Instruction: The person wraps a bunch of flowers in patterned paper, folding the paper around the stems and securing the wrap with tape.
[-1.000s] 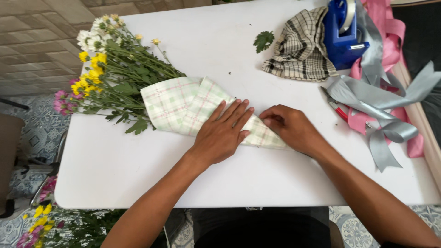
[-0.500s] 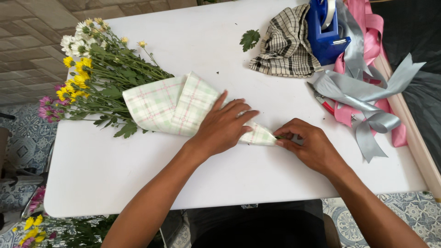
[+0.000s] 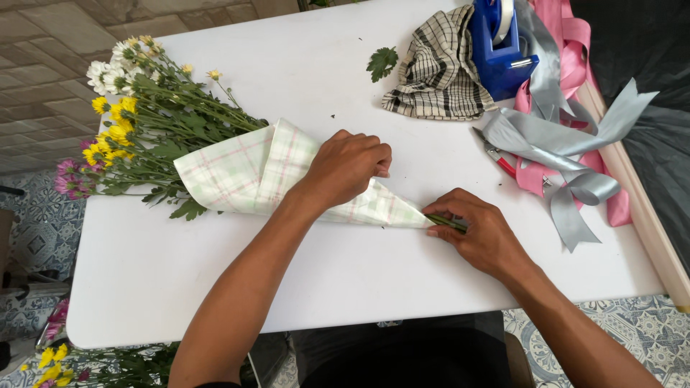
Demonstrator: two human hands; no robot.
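A bunch of flowers point(image 3: 136, 136) lies on its side across a smooth white counter point(image 3: 302, 287), the heads — small white, yellow and purple-pink blooms on thin green leafy stalks — pointing toward the left edge. A sheet of wrapping paper point(image 3: 244, 172), pale green with a faint pink and white check, is folded round the stalks in a long cone that widens at the flower end and tapers to a point at the right.

The left hand point(image 3: 348, 169) rests on the middle of the cone, its fingers curled over the folded edge and pressing the paper down; it is closed over the paper rather than lifting it. The right hand point(image 3: 481, 233) sits at the narrow tip, thumb and fingers pinched on the green stem ends point(image 3: 445, 223) that poke out of the paper just there.

Farther back on the counter lies a crumpled cloth point(image 3: 438, 72), cream with a dark checked weave, and just beside it a blue plastic tape dispenser point(image 3: 499, 50) holding a roll. A single loose green leaf point(image 3: 382, 62) lies to the cloth's left. At the right, glossy satin ribbons are heaped — grey ribbon point(image 3: 553, 144) in broad loops and cut tails over pink ribbon point(image 3: 568, 43) — with a red-handled tool point(image 3: 499, 158) partly tucked under them. Below the counter's near left corner, more flowers point(image 3: 57, 356) show against a patterned tile floor point(image 3: 29, 237).
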